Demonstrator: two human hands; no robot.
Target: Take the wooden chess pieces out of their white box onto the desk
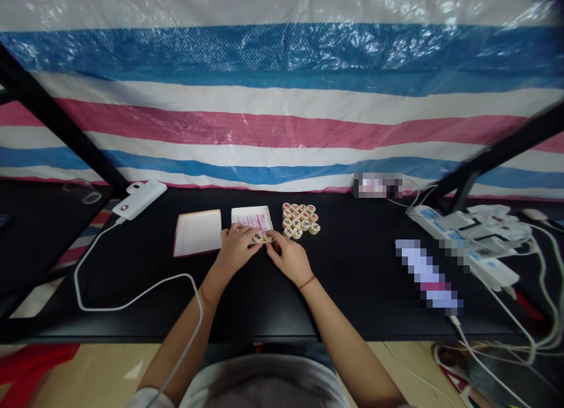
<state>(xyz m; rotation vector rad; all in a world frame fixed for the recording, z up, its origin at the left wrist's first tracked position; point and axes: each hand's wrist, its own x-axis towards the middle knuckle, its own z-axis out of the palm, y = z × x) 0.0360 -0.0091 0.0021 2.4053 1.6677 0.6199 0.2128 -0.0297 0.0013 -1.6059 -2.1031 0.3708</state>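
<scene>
Both hands meet at the near edge of a small white box (238, 214), which has a pink and white printed sheet (255, 220) inside. Two round wooden chess pieces (257, 237) with dark characters show between the hands. My left hand (238, 245) lies over the box's near left corner with its fingers bent against the pieces. From the right, my right hand (288, 256) touches the right-hand piece with its fingertips. Several more round pieces (301, 215), with red or dark characters, stand in rows just right of the box. An empty white lid (198, 233) lies to the left.
A white power bank (140, 200) with a cable lies at the left rear of the black table (352, 290). Power strips (493, 272) and tangled cables fill the right side, near a blurred device (429, 277). A white cable crosses above my left forearm.
</scene>
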